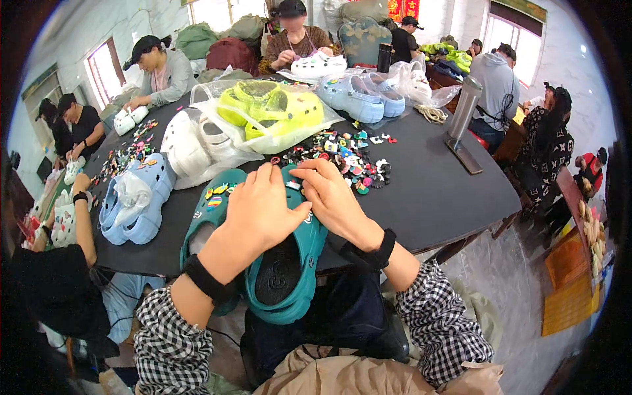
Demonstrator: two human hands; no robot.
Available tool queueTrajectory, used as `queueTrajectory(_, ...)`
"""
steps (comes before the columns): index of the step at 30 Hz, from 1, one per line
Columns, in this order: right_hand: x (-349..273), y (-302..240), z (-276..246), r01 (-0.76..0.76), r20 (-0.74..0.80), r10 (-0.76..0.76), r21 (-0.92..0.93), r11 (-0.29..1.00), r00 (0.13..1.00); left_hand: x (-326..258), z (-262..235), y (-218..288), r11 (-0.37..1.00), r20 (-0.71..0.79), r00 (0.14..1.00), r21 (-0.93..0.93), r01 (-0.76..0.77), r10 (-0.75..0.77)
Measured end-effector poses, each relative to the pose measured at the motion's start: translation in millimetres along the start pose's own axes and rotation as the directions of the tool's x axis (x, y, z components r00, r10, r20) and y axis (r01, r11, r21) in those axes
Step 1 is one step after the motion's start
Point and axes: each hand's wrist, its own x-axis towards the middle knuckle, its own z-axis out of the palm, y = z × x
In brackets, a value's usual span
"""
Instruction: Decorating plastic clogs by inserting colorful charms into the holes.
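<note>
Bare bench (434, 191) is left open to the right, bounded by a metal cylinder (465, 108); ahead, passage is blocked by scattered charms (349, 158) and bagged yellow clogs (270, 112); leftward, by blue clogs (135, 201).

Teal foam clog (289, 263), sole-down, overhanging black table edge (434, 197)

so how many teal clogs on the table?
2. One teal clog under both hands, left hand and right hand on its toe; a second teal clog just left of it. More may be hidden.
</note>
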Motion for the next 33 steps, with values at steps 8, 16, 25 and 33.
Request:
queueTrajectory(8,15,1,-39,0.142,0.371,-0.161,0.079,0.987,0.915,1,22,-26,0.954,-0.138,0.979,-0.239,-0.18,0.15)
queueTrajectory(16,36,18,-52,0.082,0.585,-0.173,0.179,0.98,0.793,1,28,-21,0.892,-0.172,0.977,-0.41,-0.19,0.128)
queueTrajectory(25,12,4,-43,-0.098,0.463,-0.105,0.394,0.914,0.88,4,33,-23,0.847,-0.231,0.948,-0.437,-0.302,0.219)
queueTrajectory(33,4,4,-45,-0.089,0.469,-0.073,0.314,0.945,0.88,8,29,-21,0.871,-0.128,0.989,-0.474,-0.132,0.08)
